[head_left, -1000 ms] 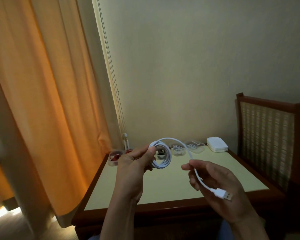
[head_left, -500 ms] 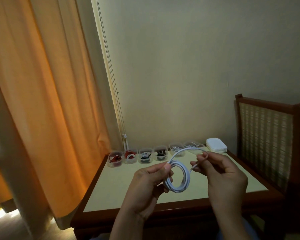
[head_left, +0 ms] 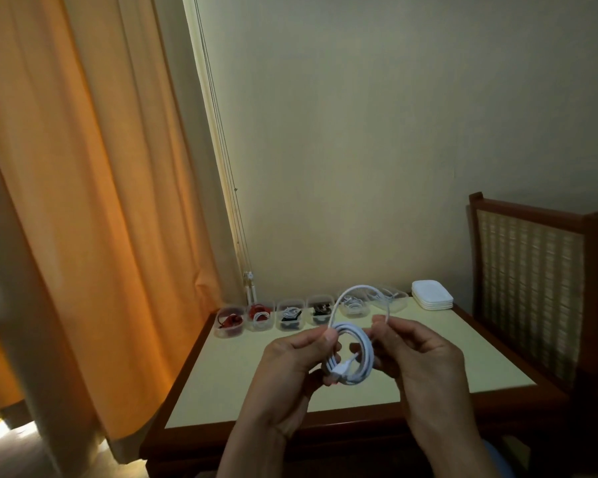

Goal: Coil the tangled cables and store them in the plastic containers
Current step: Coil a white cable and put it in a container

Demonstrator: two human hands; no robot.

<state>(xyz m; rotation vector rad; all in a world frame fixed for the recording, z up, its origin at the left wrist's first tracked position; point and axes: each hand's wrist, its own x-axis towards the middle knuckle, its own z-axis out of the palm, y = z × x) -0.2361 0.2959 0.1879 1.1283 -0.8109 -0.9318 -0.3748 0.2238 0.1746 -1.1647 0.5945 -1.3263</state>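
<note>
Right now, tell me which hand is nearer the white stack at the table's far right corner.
Right. The right hand pinches the white cable in front and left of the white stack; the left hand grips it farther left.

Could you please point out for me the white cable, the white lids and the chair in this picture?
white cable (head_left: 351,328): head view, upper arc of the coil.
white lids (head_left: 431,298): head view, top of the stack.
chair (head_left: 532,291): head view, woven panel of the back.
</note>
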